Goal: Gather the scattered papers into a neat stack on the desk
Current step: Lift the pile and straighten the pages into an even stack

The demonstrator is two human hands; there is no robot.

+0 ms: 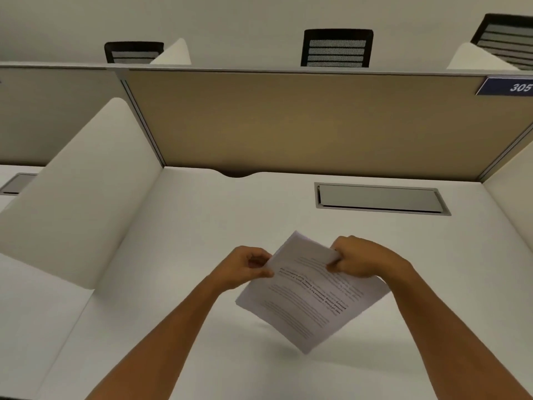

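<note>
A bundle of printed white papers [308, 298] is held tilted in the air above the white desk [202, 226], one corner pointing down toward the desktop and casting a soft shadow. My left hand [245, 265] pinches the bundle's left edge near the top. My right hand [360, 259] grips the upper right edge, fingers curled over the sheets. The sheets lie on top of each other, with the top corner slightly fanned. I see no other loose papers on the desk.
A grey cable-tray lid [380, 199] is set into the desk at the back right. A tan partition panel [302, 119] closes the far side, white dividers [83, 192] flank the left and right. Black mesh chairs [337, 49] stand beyond the partition.
</note>
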